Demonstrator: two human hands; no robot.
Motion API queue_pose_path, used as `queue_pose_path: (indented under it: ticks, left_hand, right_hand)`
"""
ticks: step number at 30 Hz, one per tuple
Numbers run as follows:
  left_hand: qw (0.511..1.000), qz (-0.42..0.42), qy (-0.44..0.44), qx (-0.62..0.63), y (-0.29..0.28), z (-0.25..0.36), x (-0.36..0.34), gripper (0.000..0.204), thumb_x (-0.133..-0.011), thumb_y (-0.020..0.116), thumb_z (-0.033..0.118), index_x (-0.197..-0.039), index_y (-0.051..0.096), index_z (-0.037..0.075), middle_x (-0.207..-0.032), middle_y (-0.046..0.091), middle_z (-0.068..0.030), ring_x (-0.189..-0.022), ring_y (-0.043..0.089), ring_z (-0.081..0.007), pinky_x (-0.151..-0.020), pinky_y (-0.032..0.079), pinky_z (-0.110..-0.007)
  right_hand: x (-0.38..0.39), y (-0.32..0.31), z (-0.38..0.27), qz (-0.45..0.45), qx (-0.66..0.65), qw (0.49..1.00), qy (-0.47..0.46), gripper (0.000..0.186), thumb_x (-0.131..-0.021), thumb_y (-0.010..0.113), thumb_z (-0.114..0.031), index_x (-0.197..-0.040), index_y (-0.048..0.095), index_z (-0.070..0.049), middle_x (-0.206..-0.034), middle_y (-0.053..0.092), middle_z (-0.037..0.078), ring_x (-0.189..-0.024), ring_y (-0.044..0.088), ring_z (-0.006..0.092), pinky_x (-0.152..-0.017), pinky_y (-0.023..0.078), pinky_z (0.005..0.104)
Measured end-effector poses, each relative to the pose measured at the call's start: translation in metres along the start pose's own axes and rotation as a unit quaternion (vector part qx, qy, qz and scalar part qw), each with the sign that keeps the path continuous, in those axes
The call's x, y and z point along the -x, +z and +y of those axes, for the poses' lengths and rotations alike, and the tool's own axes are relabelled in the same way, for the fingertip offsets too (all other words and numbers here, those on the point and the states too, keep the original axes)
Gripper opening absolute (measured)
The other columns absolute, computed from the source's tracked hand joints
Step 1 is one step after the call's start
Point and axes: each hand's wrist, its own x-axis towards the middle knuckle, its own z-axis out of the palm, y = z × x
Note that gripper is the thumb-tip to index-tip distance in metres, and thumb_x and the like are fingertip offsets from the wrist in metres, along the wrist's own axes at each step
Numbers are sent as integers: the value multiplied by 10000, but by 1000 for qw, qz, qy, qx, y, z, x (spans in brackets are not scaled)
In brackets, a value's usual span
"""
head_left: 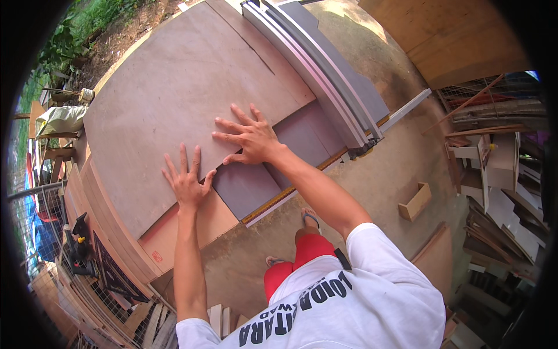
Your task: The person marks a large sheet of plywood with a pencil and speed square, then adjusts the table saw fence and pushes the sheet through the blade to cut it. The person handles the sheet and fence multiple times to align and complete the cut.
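Note:
A large grey-brown plywood sheet [157, 110] lies flat across a table saw's grey metal top [247, 186]. My left hand [189, 183] rests open on the sheet by its near edge, fingers spread. Further right, my right hand [250, 139] is also open, palm down with fingers apart, close to the sheet's near corner. The two thumbs come near each other. Along the sheet's right side runs a long metal rip fence [319, 75]. Toward its far right part, a thin dark line [256, 55] shows in the sheet; I cannot tell whether it is a cut.
A paler board [200, 224] extends from under the sheet at the near left. A yellow scale rail [290, 191] edges the saw. An open wooden box [414, 202] sits on the concrete floor. Stacked offcuts [500, 186] lie at right; a dark power tool [81, 250] is at left.

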Motion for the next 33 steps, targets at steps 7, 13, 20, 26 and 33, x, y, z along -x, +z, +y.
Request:
queue_pose_path:
  ticks: [7, 13, 20, 26, 33]
  left_hand:
    - [999, 15, 9, -27, 5, 1, -8, 825, -885, 610, 682, -1599, 394, 333, -1712, 238, -76, -1500, 166, -591, -1099, 194, -819]
    - [998, 22, -28, -60, 8, 2, -9, 859, -884, 566, 733, -1618, 346, 346, -1721, 207, -63, -1500, 157, -592, -1073, 190, -847]
    - [997, 28, -41, -57, 10, 12, -5, 846, -895, 557, 729, -1621, 332, 357, -1722, 202, -53, -1500, 167, -585, -1060, 201, -853]
    - [997, 23, -50, -45, 9, 12, -6, 860, -886, 566, 733, -1622, 330, 356, -1723, 195, -64, -1500, 157, -589, -1062, 190, -855]
    - [998, 16, -51, -43, 7, 10, -10, 857, -887, 560, 742, -1621, 329, 365, -1723, 195, -61, -1501, 149, -590, -1069, 176, -856]
  right_hand:
    - [10, 28, -18, 24, 58, 998, 26, 827, -869, 588, -733, -1536, 494, -252, -1648, 375, 36, -1561, 228, 350, -1214, 108, 707]
    - [13, 15, -50, 24, -6, 995, 98, 784, -942, 585, -621, -1589, 400, -218, -1690, 273, 81, -1584, 138, 337, -1227, -11, 678]
    - [18, 21, -38, 1, 7, 996, 88, 739, -958, 545, -653, -1578, 409, -275, -1670, 309, 34, -1566, 204, 264, -1233, 68, 622]
    - [15, 21, -39, -4, 7, 996, 86, 741, -950, 553, -660, -1573, 417, -283, -1659, 328, 13, -1555, 231, 251, -1226, 104, 620]
    - [11, 19, -38, 0, 16, 997, 80, 734, -952, 556, -652, -1573, 418, -286, -1658, 331, 10, -1554, 235, 253, -1233, 114, 614]
